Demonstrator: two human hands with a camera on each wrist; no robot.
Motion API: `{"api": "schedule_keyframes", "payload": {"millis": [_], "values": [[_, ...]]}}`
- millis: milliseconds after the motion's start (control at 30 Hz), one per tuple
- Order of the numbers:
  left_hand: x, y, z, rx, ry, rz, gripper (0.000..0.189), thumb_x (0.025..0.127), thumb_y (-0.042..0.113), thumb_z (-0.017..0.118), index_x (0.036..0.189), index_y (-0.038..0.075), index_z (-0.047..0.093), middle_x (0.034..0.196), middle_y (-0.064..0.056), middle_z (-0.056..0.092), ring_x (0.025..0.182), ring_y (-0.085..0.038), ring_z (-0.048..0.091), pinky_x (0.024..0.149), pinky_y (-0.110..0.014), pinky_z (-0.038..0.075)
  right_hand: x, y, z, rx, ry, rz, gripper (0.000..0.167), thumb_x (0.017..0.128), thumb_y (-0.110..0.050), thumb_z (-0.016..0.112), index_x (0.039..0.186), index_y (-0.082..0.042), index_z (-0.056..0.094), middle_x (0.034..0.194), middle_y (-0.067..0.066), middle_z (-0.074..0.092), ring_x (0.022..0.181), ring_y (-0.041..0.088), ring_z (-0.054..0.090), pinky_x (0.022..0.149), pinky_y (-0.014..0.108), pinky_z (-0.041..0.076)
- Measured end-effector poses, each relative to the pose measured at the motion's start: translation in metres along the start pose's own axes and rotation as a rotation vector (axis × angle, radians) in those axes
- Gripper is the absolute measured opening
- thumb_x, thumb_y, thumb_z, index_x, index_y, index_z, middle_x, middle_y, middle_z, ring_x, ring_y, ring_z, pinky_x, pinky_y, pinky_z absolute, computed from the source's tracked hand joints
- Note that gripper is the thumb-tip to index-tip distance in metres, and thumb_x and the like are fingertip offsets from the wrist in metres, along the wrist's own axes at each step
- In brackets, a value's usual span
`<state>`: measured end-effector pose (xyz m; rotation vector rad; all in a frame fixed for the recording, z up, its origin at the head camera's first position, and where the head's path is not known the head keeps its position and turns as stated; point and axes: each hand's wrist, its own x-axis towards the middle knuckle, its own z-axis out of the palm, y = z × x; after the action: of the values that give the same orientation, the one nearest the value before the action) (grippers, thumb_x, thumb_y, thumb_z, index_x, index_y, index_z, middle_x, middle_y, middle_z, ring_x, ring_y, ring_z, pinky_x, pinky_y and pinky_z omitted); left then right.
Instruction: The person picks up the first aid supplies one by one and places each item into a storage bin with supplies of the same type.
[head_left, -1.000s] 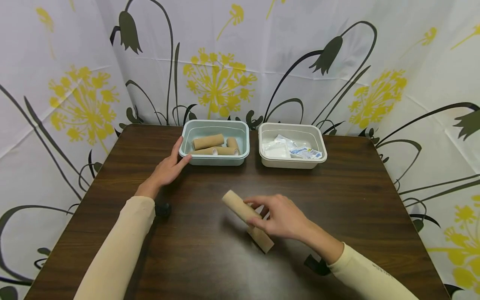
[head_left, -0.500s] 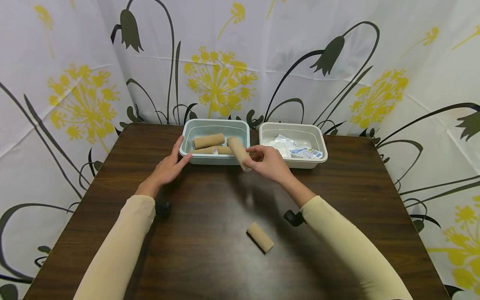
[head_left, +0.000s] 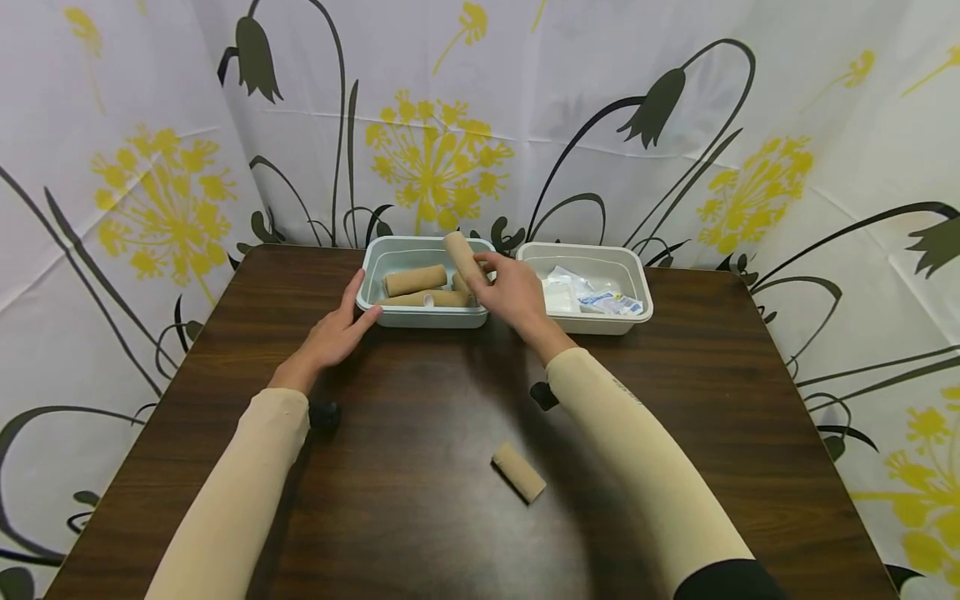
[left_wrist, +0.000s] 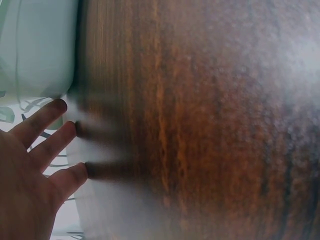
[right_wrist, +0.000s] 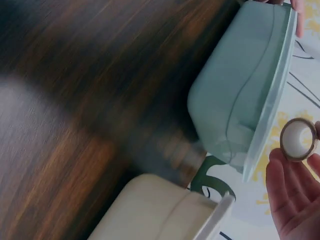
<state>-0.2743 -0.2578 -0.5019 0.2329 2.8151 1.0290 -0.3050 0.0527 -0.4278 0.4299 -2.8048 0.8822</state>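
Observation:
My right hand (head_left: 516,292) pinches a cardboard tube (head_left: 465,260) between thumb and fingers, tilted above the right part of the pale blue tub (head_left: 431,318). In the right wrist view the tube (right_wrist: 283,146) shows its round hollow end. Several more cardboard tubes (head_left: 415,281) lie inside that tub; one at its right is partly hidden behind the held tube. My left hand (head_left: 330,340) rests at the tub's left side with fingers spread and the thumb at the front corner. Another cardboard tube (head_left: 519,472) lies alone on the table, nearer to me.
An off-white tub (head_left: 592,323) stands just right of the blue one, holding plastic packets (head_left: 611,302). Both sit near the back edge of the dark wooden table (head_left: 390,500). A flower-print curtain (head_left: 300,125) hangs behind them.
My right hand has carried the tube from mid-table, past the blue tub's front right corner, to above its right part. The left hand stays at the tub's side.

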Motion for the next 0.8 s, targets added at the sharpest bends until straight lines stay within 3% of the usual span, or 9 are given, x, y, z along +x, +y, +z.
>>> {"api": "schedule_keyframes", "payload": {"millis": [267,467,667,800], "values": [[-0.001,0.0,-0.001,0.002,-0.002,0.004,0.076,0.099,0.064,0.033,0.154,0.042,-0.015,0.156,-0.027,0.023,0.135,-0.053,0.031,0.104,-0.07,0.022,0.011,-0.005,0.017,-0.198,0.029,-0.035,0.038,0.094,-0.038,0.062,0.129,-0.024,0.065,0.106,-0.001,0.071,0.081,0.018,0.064,0.064,0.038,0.049],[-0.001,0.0,-0.002,0.001,0.003,0.004,0.075,0.099,0.063,0.033,0.153,0.044,-0.016,0.156,-0.027,0.024,0.135,-0.053,0.031,0.105,-0.069,0.022,0.013,-0.01,0.025,-0.262,0.076,-0.034,0.036,0.094,-0.039,0.063,0.128,-0.027,0.066,0.101,0.002,0.073,0.077,0.022,0.066,0.061,0.041,0.051],[-0.001,0.001,-0.001,0.009,-0.008,0.001,0.075,0.1,0.062,0.032,0.154,0.041,-0.016,0.155,-0.028,0.024,0.135,-0.054,0.031,0.105,-0.069,0.022,0.01,-0.009,0.032,-0.315,0.044,0.001,0.032,0.095,-0.036,0.063,0.126,-0.028,0.067,0.105,0.001,0.073,0.082,0.026,0.069,0.063,0.043,0.052],[-0.001,0.001,-0.001,0.011,0.0,-0.001,0.075,0.1,0.062,0.032,0.154,0.042,-0.015,0.154,-0.029,0.026,0.134,-0.054,0.033,0.105,-0.069,0.023,0.006,-0.005,0.032,-0.316,0.06,-0.038,0.012,0.094,-0.024,0.062,0.098,-0.026,0.073,0.09,-0.004,0.071,0.076,0.022,0.067,0.058,0.042,0.051]]}}
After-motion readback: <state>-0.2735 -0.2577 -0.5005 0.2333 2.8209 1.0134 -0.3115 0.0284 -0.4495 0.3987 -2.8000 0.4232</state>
